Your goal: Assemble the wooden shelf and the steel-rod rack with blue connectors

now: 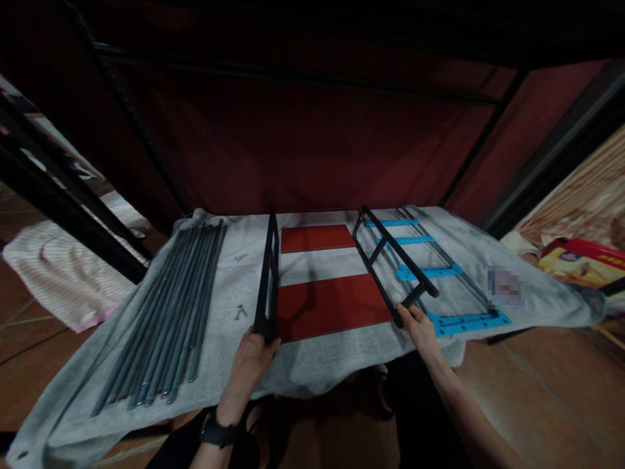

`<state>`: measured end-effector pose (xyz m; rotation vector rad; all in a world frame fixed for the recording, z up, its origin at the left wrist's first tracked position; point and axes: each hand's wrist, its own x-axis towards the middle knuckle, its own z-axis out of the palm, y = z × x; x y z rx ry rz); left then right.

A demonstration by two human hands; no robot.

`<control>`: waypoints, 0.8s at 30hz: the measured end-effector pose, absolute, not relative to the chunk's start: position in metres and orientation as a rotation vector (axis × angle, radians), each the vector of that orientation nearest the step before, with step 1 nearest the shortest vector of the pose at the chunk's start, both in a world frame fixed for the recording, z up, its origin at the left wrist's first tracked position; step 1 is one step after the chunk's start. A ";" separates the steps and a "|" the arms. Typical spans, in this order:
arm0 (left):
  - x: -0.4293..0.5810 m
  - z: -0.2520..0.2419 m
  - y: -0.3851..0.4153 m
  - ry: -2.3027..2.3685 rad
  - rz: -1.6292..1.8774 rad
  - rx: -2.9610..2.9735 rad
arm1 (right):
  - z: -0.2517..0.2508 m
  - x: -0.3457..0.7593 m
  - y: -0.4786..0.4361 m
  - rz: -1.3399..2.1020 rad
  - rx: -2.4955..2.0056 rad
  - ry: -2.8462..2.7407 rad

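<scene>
Two black metal frames stand on a grey-white cloth (303,384). My left hand (251,358) is closed on the near end of the left black frame (266,267). At the near lower corner of the right black frame (400,253), my right hand (418,326) pinches the bar with thumb and fingers. Between the frames lie two red boards, a smaller far board (317,238) and a larger near board (332,303). The right frame leans outward, over part of some blue bracket pieces. A dark watch (221,431) is on my left wrist.
Long grey metal tubes (170,306) lie side by side on the left. Small screws (240,311) rest near the left frame. Blue slatted pieces (471,322) joined by dark rods lie on the right, beside a blurred patch (508,286). A dark red curtain (303,143) hangs behind.
</scene>
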<state>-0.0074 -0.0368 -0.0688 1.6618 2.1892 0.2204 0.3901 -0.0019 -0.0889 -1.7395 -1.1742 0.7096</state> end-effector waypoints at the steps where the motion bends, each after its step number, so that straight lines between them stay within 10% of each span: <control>1: -0.006 -0.068 -0.036 2.199 0.195 1.682 | -0.088 0.390 -0.001 0.737 -1.728 -1.155; 24: -0.023 -0.083 -0.032 2.186 0.694 1.439 | -0.105 0.400 0.006 1.132 -1.363 -0.675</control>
